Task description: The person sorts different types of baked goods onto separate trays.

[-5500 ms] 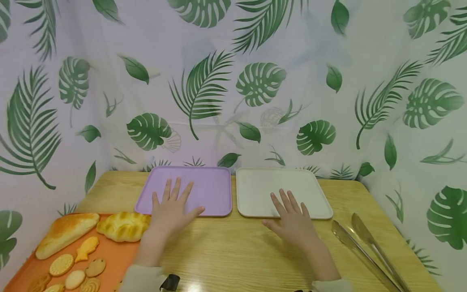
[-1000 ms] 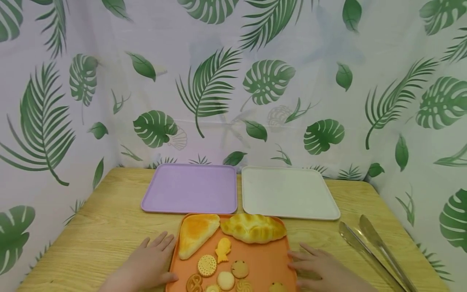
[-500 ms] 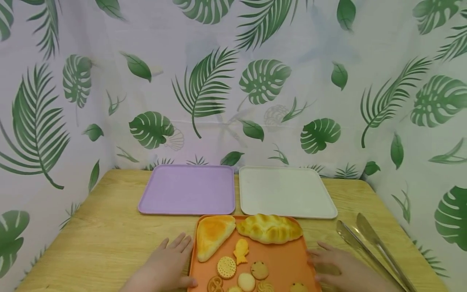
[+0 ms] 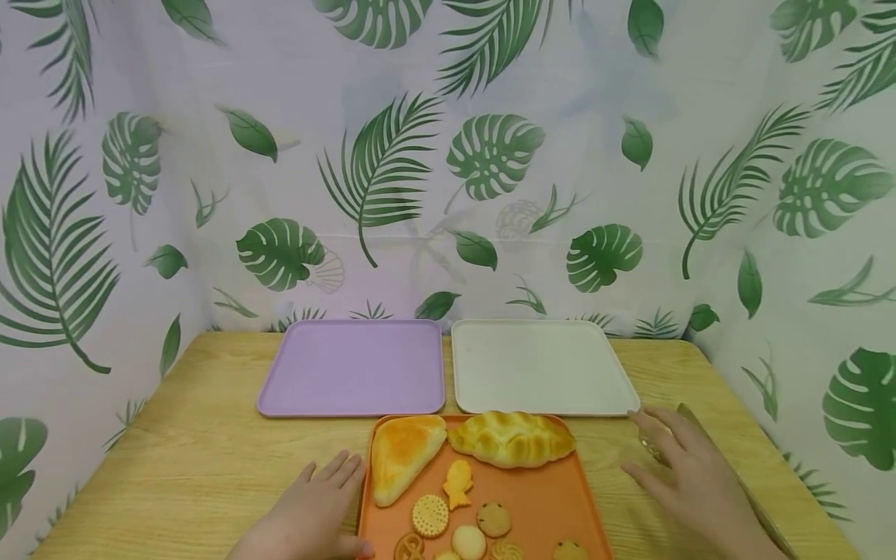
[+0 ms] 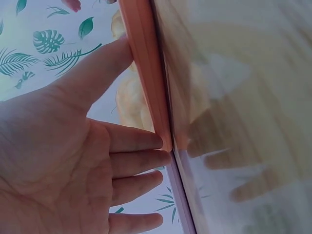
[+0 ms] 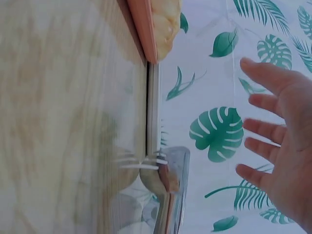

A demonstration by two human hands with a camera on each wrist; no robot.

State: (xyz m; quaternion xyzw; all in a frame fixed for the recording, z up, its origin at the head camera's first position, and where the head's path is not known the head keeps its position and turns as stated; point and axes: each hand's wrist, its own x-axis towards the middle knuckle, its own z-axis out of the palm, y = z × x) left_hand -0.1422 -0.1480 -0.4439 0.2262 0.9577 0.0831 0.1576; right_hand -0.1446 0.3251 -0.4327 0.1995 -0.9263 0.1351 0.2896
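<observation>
An orange tray (image 4: 539,517) lies at the front middle of the table. On it are a triangular bread (image 4: 407,459), a braided bread (image 4: 514,440), a fish-shaped cookie (image 4: 458,484) and several round cookies, some cut off by the frame. My left hand (image 4: 308,505) rests along the tray's left side, its thumb at the rim and its fingers straight. To the right of the tray, my right hand (image 4: 696,486) hovers over metal tongs (image 6: 155,187) with its fingers spread and nothing in them. In the head view that hand covers much of the tongs.
Behind the orange tray stand a purple tray (image 4: 357,369) and a white tray (image 4: 542,369), side by side. A leaf-patterned cloth (image 4: 420,194) rises at the back and both sides of the wooden table (image 4: 203,443).
The orange tray has come from the far left to the front middle, a hand at each side. Since half a second ago my right hand has left its edge and moved right, over the tongs.
</observation>
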